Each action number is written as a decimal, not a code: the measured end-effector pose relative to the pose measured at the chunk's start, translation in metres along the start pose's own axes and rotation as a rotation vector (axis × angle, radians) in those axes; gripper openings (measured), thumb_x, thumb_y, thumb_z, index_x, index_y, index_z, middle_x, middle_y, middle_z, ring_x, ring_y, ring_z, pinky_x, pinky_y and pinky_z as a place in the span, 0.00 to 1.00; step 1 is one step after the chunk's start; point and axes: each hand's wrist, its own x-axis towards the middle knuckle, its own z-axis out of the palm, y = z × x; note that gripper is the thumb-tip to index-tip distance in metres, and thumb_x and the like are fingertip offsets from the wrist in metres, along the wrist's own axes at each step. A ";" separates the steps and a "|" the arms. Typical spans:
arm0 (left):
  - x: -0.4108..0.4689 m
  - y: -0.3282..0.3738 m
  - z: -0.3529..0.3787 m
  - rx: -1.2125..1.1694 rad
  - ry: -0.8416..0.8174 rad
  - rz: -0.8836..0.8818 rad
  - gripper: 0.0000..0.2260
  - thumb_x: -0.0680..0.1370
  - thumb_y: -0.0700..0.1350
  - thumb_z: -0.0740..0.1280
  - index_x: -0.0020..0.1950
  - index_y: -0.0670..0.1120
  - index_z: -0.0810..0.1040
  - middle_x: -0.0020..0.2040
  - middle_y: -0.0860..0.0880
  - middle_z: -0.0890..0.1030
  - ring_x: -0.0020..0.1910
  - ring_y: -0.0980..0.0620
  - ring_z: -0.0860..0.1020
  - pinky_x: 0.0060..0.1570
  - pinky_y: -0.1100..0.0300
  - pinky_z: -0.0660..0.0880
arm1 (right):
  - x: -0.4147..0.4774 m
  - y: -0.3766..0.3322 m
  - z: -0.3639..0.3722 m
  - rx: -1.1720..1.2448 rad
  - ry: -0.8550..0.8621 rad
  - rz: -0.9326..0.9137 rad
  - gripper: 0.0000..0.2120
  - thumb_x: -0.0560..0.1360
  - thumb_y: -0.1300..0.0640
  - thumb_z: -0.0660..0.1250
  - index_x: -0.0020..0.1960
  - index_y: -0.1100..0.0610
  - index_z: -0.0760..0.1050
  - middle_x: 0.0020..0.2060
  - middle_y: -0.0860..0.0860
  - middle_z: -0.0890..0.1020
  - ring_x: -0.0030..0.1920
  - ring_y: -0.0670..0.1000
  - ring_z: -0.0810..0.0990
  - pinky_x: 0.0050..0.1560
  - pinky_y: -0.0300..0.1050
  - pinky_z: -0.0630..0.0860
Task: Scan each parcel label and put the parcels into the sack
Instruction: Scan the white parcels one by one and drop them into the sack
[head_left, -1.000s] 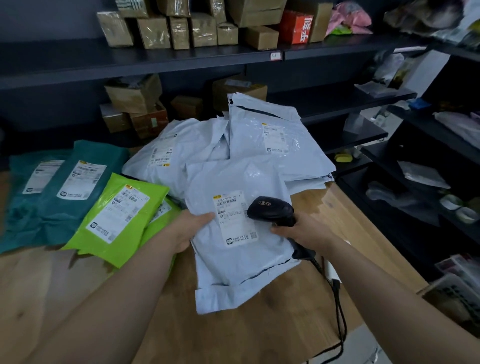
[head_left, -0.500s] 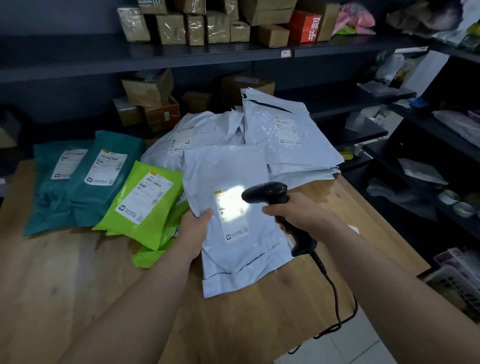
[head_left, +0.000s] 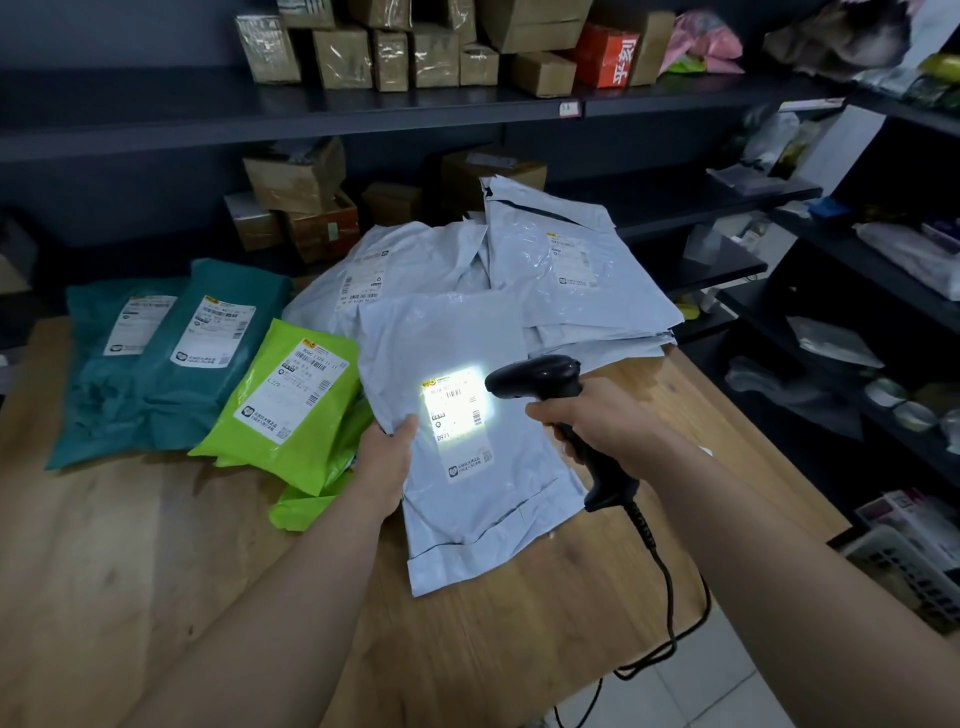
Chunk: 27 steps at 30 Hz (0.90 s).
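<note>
The right hand (head_left: 597, 415) grips the scanner (head_left: 540, 382), lighting the label (head_left: 457, 410) of a grey parcel (head_left: 467, 441) the left hand (head_left: 387, 462) pinches on the counter (head_left: 130, 545). Green, teal and grey parcels wait unpacked; no sack shows, so most work probably remains.

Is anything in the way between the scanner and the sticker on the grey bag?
Nothing visible is. The scanner in the right hand points straight at the label on the grey parcel, and its light lands on it. The left hand grips the parcel's edge, beside the label, not over it.
</note>
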 end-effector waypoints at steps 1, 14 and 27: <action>0.000 0.000 0.000 -0.002 0.002 0.001 0.13 0.81 0.42 0.64 0.63 0.38 0.75 0.52 0.44 0.79 0.48 0.46 0.78 0.44 0.59 0.73 | -0.001 0.000 0.000 -0.003 0.003 -0.003 0.10 0.72 0.52 0.72 0.42 0.59 0.76 0.28 0.50 0.76 0.27 0.49 0.74 0.33 0.44 0.73; 0.007 0.000 -0.004 0.033 0.034 -0.040 0.14 0.81 0.43 0.63 0.64 0.38 0.74 0.54 0.42 0.79 0.50 0.45 0.77 0.50 0.55 0.72 | -0.004 -0.006 0.001 -0.017 0.001 0.016 0.09 0.72 0.55 0.72 0.41 0.59 0.75 0.28 0.51 0.75 0.26 0.49 0.73 0.30 0.42 0.72; -0.005 0.008 0.000 -0.013 0.025 -0.013 0.11 0.81 0.40 0.63 0.61 0.37 0.76 0.56 0.40 0.80 0.48 0.46 0.78 0.47 0.57 0.72 | 0.002 -0.001 0.001 0.016 0.036 -0.048 0.11 0.73 0.52 0.71 0.40 0.60 0.76 0.30 0.51 0.77 0.26 0.48 0.76 0.32 0.43 0.73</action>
